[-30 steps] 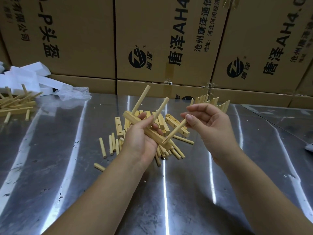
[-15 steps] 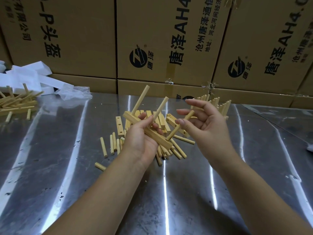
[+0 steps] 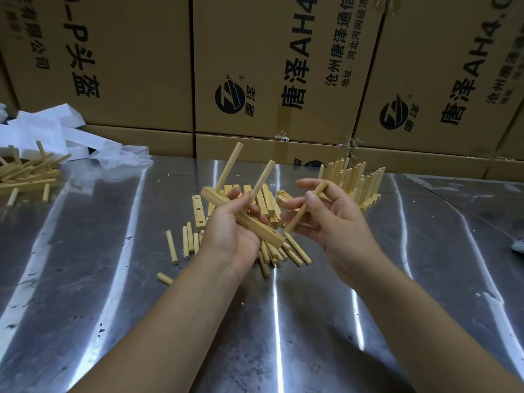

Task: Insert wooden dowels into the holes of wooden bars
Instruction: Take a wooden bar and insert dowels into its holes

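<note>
My left hand (image 3: 231,236) grips a wooden bar (image 3: 255,226) above the table, tilted down to the right. Two dowels (image 3: 228,167) stand up out of the bar, slanting to the upper right. My right hand (image 3: 334,222) pinches a third dowel (image 3: 304,208) between thumb and fingers. Its lower tip sits just right of the bar's near end, close to it; whether they touch I cannot tell. Under my hands lies a pile of loose bars and dowels (image 3: 280,251).
The steel table (image 3: 113,279) carries loose dowels (image 3: 181,242) left of the pile, a cluster of bars with upright dowels (image 3: 354,182) at the back right and another wooden heap (image 3: 25,174) at far left. White foam and plastic film (image 3: 56,134) lie beside it. Cardboard boxes (image 3: 283,66) wall the back.
My right hand has turned the third dowel and brought its lower tip toward the near end of the bar. The left hand and bar have stayed almost in place.
</note>
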